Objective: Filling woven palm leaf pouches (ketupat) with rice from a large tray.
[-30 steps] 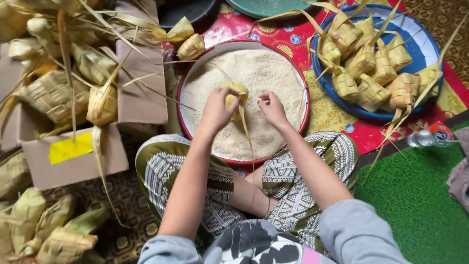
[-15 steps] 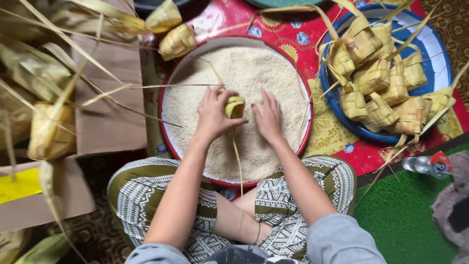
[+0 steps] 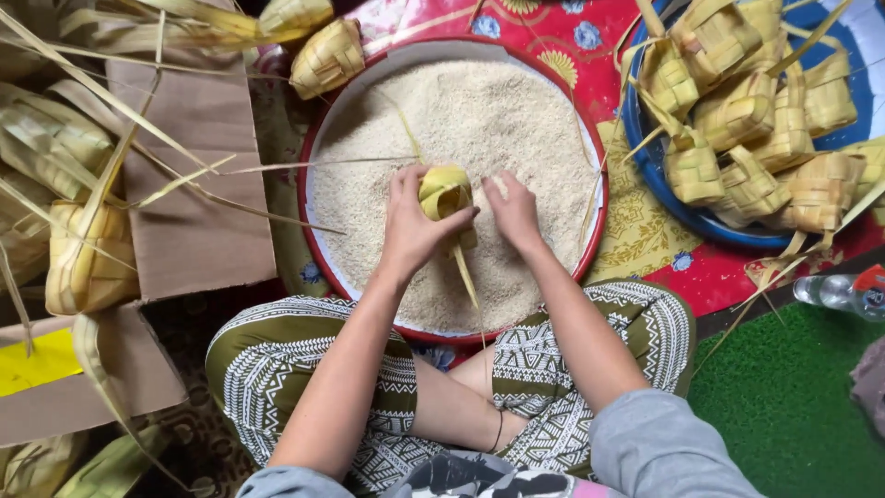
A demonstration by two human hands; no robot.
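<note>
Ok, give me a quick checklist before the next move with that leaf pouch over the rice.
1. Left hand grips the pouch: ok.
2. Pouch is over the rice tray: ok.
3. Right hand is at the rice beside the pouch: ok.
4. Pouch opening faces up: cannot tell.
5. Fill level inside the pouch: cannot tell.
6. Loose leaf strip hangs free below the pouch: ok.

A brown cardboard box lies opened at the left, with a yellow label on its near flap. A clear plastic bottle with a red-and-blue label lies at the right edge.
</note>
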